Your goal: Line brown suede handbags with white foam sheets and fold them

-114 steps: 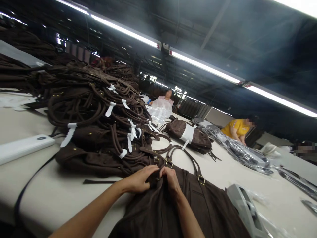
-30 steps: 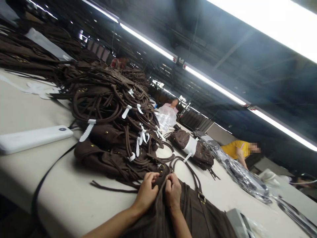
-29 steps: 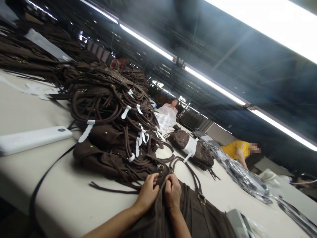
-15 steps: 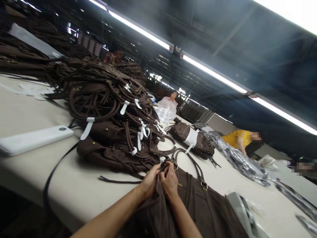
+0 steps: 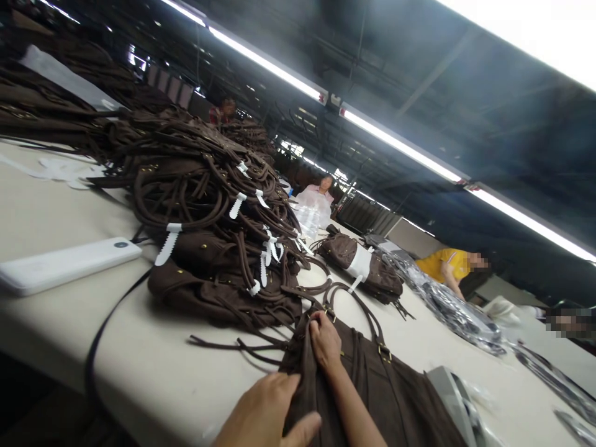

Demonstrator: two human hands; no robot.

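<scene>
A dark brown handbag (image 5: 372, 379) with brass-coloured rings and two looped handles lies at the table's near side, partly cut off by the bottom of the view. My right hand (image 5: 326, 341) is closed on its upper edge, fingers curled into the fabric near a handle ring. Lower down along the same edge is my left hand (image 5: 261, 410), with thumb and fingers apart over the fabric. Loose straps (image 5: 237, 344) stick out from beside the bag onto the tabletop.
A heap of brown handbags (image 5: 200, 205) with white tags rises ahead and left. A white elongated device (image 5: 69, 266) lies at left. Further off are a wrapped bag (image 5: 358, 264), plastic-covered goods (image 5: 447, 310) and a person in yellow (image 5: 440, 264). A grey object (image 5: 449, 394) stands beside my bag.
My left hand has left the bag's top corner beside the right hand and come back toward me, its fingers spreading. My right hand keeps its grip, slightly lower.
</scene>
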